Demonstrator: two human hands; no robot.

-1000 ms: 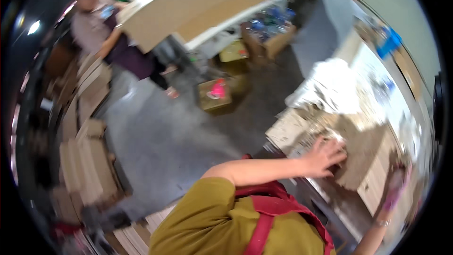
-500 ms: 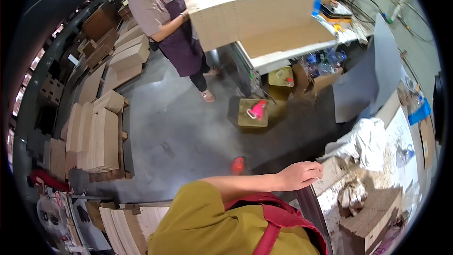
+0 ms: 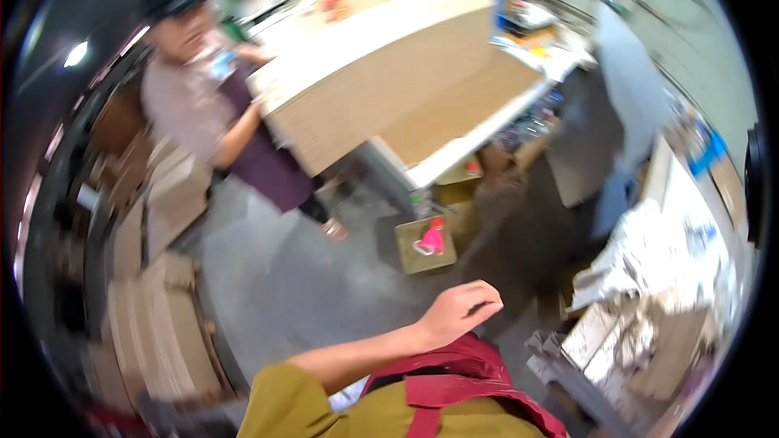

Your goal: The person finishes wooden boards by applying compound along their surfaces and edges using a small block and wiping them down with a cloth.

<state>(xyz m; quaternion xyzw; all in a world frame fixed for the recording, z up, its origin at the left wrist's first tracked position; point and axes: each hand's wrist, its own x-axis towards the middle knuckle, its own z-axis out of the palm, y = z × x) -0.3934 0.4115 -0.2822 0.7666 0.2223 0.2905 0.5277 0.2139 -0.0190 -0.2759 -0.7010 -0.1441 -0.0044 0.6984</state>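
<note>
My left hand hangs in the air in front of my red apron, over the grey floor. Its fingers are curled toward the thumb, with a small dark gap between them and nothing visible inside. Nearest beyond it stands a square yellowish tin with a bright pink item on top. To its right is a messy bench with crumpled white sheeting and brown blocks. My right hand is outside the picture.
Ahead, a person in a purple apron touches a long wooden panel piece on a white-edged worktable. Stacked boards stand on the left. A grey upright sheet leans at the right.
My left hand has come off the bench corner and moved left in the picture. My view has swung and blurred; the tin and bench appear lower. The person ahead has raised their head.
</note>
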